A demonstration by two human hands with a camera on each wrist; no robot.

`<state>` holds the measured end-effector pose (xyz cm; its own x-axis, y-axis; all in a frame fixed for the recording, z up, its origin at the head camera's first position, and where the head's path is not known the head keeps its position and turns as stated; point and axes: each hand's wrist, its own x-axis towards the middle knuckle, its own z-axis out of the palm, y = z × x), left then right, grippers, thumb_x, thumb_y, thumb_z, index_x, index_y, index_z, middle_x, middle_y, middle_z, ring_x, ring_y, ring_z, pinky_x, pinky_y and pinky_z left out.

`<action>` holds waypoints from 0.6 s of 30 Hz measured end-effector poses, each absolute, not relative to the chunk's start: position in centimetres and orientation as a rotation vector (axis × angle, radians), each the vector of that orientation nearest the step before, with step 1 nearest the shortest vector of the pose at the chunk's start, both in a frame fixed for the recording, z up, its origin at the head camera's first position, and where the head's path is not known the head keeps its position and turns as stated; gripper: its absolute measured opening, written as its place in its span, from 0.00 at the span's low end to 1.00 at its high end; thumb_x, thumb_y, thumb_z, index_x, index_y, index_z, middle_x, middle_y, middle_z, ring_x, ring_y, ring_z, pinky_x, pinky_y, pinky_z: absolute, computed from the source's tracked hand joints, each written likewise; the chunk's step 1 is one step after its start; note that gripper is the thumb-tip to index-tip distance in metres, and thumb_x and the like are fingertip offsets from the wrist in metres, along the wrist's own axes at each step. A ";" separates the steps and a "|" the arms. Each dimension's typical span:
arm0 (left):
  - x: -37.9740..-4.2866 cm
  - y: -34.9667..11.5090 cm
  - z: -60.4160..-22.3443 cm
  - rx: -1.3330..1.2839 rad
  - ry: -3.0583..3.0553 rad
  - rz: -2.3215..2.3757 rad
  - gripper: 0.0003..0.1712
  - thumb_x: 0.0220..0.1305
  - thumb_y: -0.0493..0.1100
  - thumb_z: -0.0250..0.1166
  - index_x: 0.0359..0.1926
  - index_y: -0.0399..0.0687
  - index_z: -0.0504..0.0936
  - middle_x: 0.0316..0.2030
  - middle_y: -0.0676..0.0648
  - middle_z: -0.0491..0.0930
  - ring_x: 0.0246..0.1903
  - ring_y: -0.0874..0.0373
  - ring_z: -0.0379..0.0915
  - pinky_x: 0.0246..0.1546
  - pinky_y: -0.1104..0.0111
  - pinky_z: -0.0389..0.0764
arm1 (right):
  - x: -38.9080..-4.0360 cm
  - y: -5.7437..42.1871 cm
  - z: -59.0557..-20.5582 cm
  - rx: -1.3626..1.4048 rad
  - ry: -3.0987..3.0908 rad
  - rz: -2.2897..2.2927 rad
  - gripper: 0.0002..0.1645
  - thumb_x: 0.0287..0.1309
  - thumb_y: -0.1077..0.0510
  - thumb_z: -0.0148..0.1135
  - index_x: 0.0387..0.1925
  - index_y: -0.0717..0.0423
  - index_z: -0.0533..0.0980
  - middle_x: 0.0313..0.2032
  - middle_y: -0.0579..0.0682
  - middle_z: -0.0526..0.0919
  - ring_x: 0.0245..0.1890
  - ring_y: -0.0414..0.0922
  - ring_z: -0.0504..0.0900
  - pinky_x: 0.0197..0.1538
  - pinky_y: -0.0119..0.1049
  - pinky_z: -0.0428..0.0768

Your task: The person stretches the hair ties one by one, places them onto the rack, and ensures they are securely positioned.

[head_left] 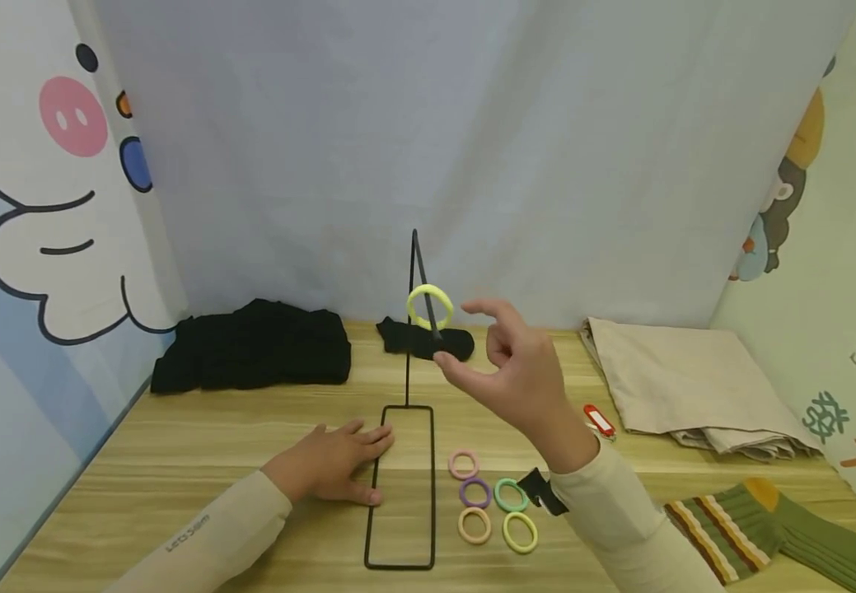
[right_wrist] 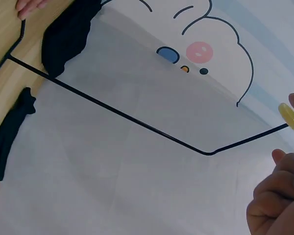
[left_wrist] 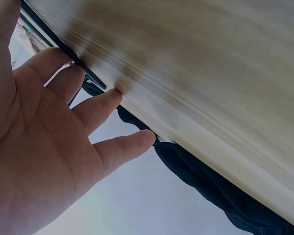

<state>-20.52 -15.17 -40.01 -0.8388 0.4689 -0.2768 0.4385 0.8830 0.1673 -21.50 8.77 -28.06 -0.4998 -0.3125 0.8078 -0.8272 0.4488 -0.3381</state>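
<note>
A black wire stand (head_left: 432,486) has a flat rectangular base on the table, a tall upright and a bar slanting from its top toward me. Round that bar, near its free end, hangs a yellow ring (head_left: 428,289). My right hand (head_left: 522,375) is beside the ring, thumb and index finger spread apart with a gap between them, other fingers curled. In the right wrist view the thumb lies close to the ring (right_wrist: 287,115). My left hand (head_left: 334,463) rests palm down, fingers straight, with fingertips and thumb at the base's left bar.
Pink, purple, green, orange and yellow-green rings (head_left: 475,492) lie right of the base. Folded black cloth (head_left: 257,350) and a small black fabric item (head_left: 450,342) lie at the back. Rightward are a red tag (head_left: 600,419), beige cloth (head_left: 683,375) and green striped socks (head_left: 739,523).
</note>
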 end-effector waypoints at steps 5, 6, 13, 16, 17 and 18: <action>-20.6 -15.2 -40.2 0.684 2.741 0.126 0.49 0.52 0.71 0.58 0.70 0.59 0.56 0.71 0.57 0.52 0.69 0.44 0.49 0.58 0.37 0.56 | -21.8 9.9 -30.0 0.897 -2.276 1.399 0.25 0.46 0.59 0.71 0.49 0.53 0.74 0.12 0.42 0.54 0.12 0.36 0.52 0.22 0.31 0.60; -20.6 -15.3 -40.3 0.686 2.742 0.125 0.49 0.52 0.71 0.58 0.70 0.58 0.56 0.71 0.57 0.52 0.69 0.44 0.49 0.58 0.37 0.57 | -22.0 10.1 -30.5 0.886 -2.320 1.447 0.24 0.48 0.59 0.70 0.49 0.54 0.74 0.12 0.42 0.54 0.12 0.36 0.52 0.22 0.31 0.61; -20.7 -15.3 -40.5 0.687 2.740 0.134 0.49 0.52 0.71 0.58 0.70 0.59 0.56 0.71 0.57 0.52 0.69 0.45 0.49 0.58 0.37 0.56 | -23.7 12.1 -34.1 0.953 -2.586 1.623 0.27 0.51 0.60 0.67 0.53 0.57 0.72 0.14 0.43 0.59 0.14 0.35 0.56 0.23 0.29 0.64; -20.7 -15.3 -40.5 0.686 2.743 0.135 0.49 0.52 0.71 0.58 0.70 0.59 0.56 0.71 0.57 0.52 0.69 0.45 0.49 0.58 0.37 0.56 | -24.4 12.9 -35.5 1.052 -2.699 1.647 0.28 0.51 0.59 0.68 0.55 0.59 0.71 0.17 0.43 0.62 0.16 0.34 0.58 0.23 0.28 0.64; -20.7 -15.3 -40.5 0.684 2.744 0.137 0.49 0.51 0.71 0.58 0.70 0.59 0.56 0.71 0.57 0.52 0.69 0.45 0.49 0.58 0.37 0.56 | -24.7 13.2 -35.9 1.091 -2.736 1.653 0.29 0.51 0.60 0.67 0.55 0.60 0.71 0.18 0.43 0.62 0.16 0.34 0.59 0.24 0.28 0.64; -20.7 -15.3 -40.5 0.683 2.745 0.139 0.49 0.51 0.71 0.58 0.70 0.59 0.56 0.71 0.58 0.52 0.69 0.45 0.49 0.58 0.37 0.56 | -25.0 13.4 -36.3 1.121 -2.774 1.653 0.29 0.50 0.60 0.68 0.55 0.60 0.71 0.18 0.43 0.62 0.17 0.34 0.59 0.25 0.28 0.66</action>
<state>-20.70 -15.26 -40.49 -0.8391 0.4712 -0.2720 0.4413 0.8818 0.1662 -24.97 13.42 -36.35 -0.7510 -0.6543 0.0893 -0.3901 0.3305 -0.8594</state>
